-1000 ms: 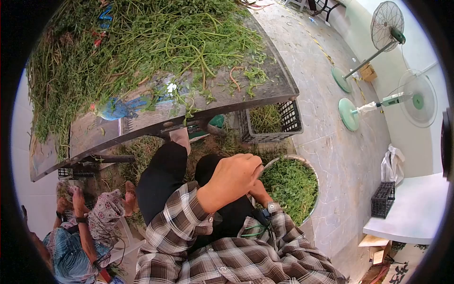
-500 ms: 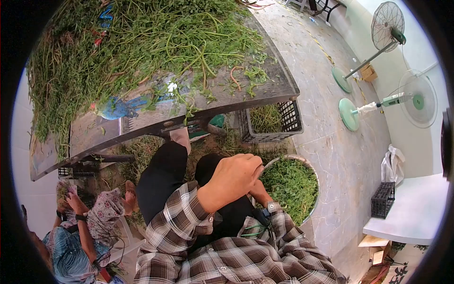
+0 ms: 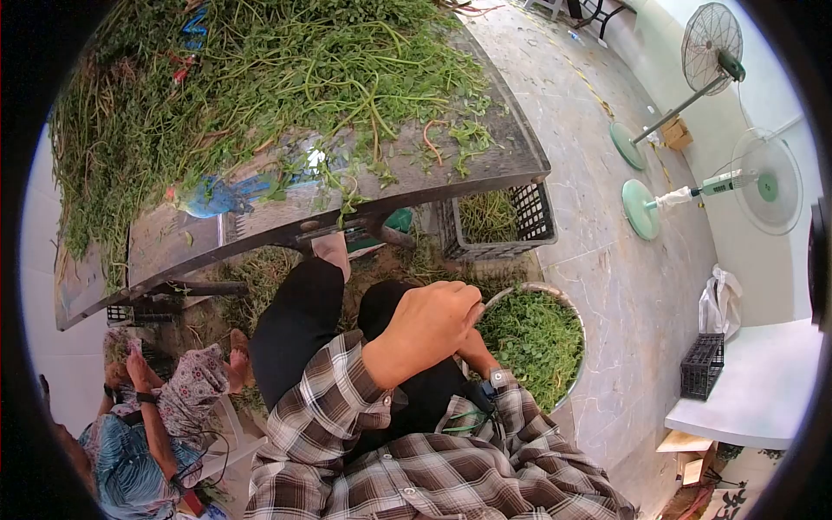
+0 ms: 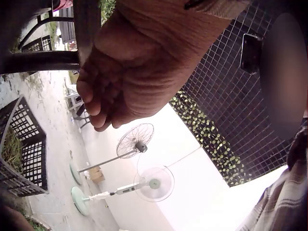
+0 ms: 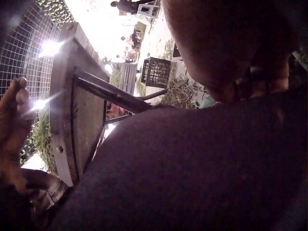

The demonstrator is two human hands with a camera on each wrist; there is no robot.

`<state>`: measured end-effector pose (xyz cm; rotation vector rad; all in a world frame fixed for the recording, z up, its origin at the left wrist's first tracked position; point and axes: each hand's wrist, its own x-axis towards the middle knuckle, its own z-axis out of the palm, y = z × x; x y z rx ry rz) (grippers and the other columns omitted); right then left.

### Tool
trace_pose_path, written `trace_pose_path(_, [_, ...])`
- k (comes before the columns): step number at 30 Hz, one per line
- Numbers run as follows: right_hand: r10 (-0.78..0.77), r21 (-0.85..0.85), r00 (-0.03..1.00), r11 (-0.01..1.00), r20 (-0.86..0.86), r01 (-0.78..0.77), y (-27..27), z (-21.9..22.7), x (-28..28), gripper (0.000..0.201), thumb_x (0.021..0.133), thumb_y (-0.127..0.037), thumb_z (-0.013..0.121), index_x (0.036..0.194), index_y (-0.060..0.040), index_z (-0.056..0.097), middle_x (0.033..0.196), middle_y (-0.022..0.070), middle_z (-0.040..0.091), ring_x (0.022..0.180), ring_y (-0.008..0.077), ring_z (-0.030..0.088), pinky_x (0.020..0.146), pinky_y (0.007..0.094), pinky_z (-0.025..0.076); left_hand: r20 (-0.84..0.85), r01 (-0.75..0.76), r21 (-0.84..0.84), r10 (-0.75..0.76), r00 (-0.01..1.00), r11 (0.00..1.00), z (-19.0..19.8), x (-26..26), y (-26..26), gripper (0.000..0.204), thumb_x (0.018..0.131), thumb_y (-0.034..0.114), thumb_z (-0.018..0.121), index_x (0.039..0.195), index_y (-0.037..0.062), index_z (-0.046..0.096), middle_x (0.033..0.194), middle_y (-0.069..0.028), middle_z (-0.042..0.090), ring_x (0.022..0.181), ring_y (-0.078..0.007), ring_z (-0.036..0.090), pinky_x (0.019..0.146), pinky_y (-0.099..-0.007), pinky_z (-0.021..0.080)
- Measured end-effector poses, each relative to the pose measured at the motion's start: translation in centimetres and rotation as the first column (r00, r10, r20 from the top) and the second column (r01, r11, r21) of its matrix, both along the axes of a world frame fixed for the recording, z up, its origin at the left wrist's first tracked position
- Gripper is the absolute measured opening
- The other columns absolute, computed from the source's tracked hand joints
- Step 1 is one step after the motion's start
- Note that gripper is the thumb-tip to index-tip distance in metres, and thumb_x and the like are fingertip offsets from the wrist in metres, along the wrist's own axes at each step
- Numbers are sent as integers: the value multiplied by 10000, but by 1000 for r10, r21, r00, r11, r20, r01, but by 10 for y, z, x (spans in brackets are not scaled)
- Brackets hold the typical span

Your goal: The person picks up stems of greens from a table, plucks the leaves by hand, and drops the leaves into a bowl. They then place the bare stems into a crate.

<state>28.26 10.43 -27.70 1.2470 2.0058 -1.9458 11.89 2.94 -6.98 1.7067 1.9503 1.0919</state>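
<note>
My left hand (image 3: 425, 334) is raised over my lap, its fingers loosely bent. In the left wrist view the palm and fingers (image 4: 98, 103) show nothing between them. Below and behind it is my right hand (image 3: 475, 354), mostly hidden by the left in the head view. The right wrist view shows the right hand (image 5: 231, 57) in deep shade, loosely bent fingers close over my dark trouser leg (image 5: 178, 159). Nearest to both hands is a round tub (image 3: 579, 322) filled with cut green leafy stems (image 3: 533, 347).
A dark wooden table (image 3: 511, 160) in front bears a large heap of green stems (image 3: 286, 78). Under its right end stands a black crate (image 3: 498, 250) with stems inside. Another person (image 3: 139, 451) sits at the left. Two fans (image 3: 641, 208) stand along the right wall.
The seated person at the left has shifted their hands over their lap. My own hands have stayed in place.
</note>
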Motion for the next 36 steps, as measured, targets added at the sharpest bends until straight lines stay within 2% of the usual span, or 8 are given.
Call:
trace_pose_path(7, [46, 70, 999, 997, -21, -44, 0, -14, 2, 223, 834, -177, 522, 821, 41, 569, 677, 87, 585, 571, 163, 566, 519, 289, 450, -3, -1, -10, 1, 1000, 1000, -1, 0, 0, 108, 805, 142, 579, 797, 35, 578, 754, -119, 589, 710, -312, 583, 604, -391, 466])
trace_pose_path(20, [23, 28, 1000, 999, -8, -23, 1, -26, 5, 284, 834, -199, 516, 949, 45, 602, 734, 112, 613, 595, 169, 578, 529, 287, 456, -11, 2, -4, -2, 1000, 1000, -2, 1, 0, 106, 799, 139, 584, 789, 35, 575, 741, -120, 586, 720, -312, 581, 607, -392, 465])
trace_pose_path(23, [66, 88, 997, 994, -31, -63, 0, -24, 6, 289, 825, -204, 520, 943, 44, 607, 750, 122, 618, 631, 186, 586, 562, 303, 458, -16, 3, -14, -3, 1000, 1000, -2, 1, -1, 103, 799, 137, 584, 790, 35, 575, 743, -118, 588, 719, -309, 582, 609, -390, 467])
trace_pose_path(25, [40, 9, 998, 999, 44, -41, 1, -16, 5, 278, 811, -202, 528, 911, 46, 605, 749, 128, 616, 670, 212, 588, 607, 328, 456, -16, -3, -17, 3, 1000, 1000, 0, 1, -1, 102, 800, 142, 583, 790, 40, 576, 741, -114, 588, 720, -305, 585, 610, -388, 468])
trace_pose_path(28, [48, 144, 995, 989, -83, -36, 1, -40, 11, 267, 813, -205, 525, 865, 47, 596, 728, 125, 605, 644, 208, 582, 590, 331, 451, -22, -2, -16, 2, 1000, 1000, -1, 1, 0, 101, 801, 146, 582, 794, 46, 580, 743, -111, 590, 723, -301, 587, 611, -386, 470])
trace_pose_path(31, [27, 189, 992, 982, -120, -4, 6, -29, 14, 261, 835, -204, 519, 876, 42, 593, 715, 120, 595, 598, 184, 571, 539, 313, 451, -8, -23, -6, 23, 1000, 1000, 0, -1, 1, 100, 801, 151, 582, 798, 51, 584, 745, -108, 591, 726, -297, 589, 613, -386, 472])
trace_pose_path(32, [-4, -42, 998, 999, 66, 7, 13, -15, 12, 262, 860, -189, 506, 964, 36, 590, 733, 106, 600, 576, 156, 564, 514, 287, 455, -6, -28, 9, 28, 1000, 1000, 0, -3, 2, 100, 800, 151, 584, 808, 51, 586, 749, -108, 592, 723, -301, 588, 614, -386, 472])
trace_pose_path(36, [-92, -35, 996, 995, -20, 91, 32, 25, 14, 263, 888, -153, 481, 1058, 33, 558, 753, 72, 606, 573, 120, 549, 519, 258, 456, 41, -108, 78, 105, 994, 991, 8, -14, 3, 110, 804, 147, 582, 810, 37, 586, 759, -126, 590, 718, -314, 584, 611, -387, 466])
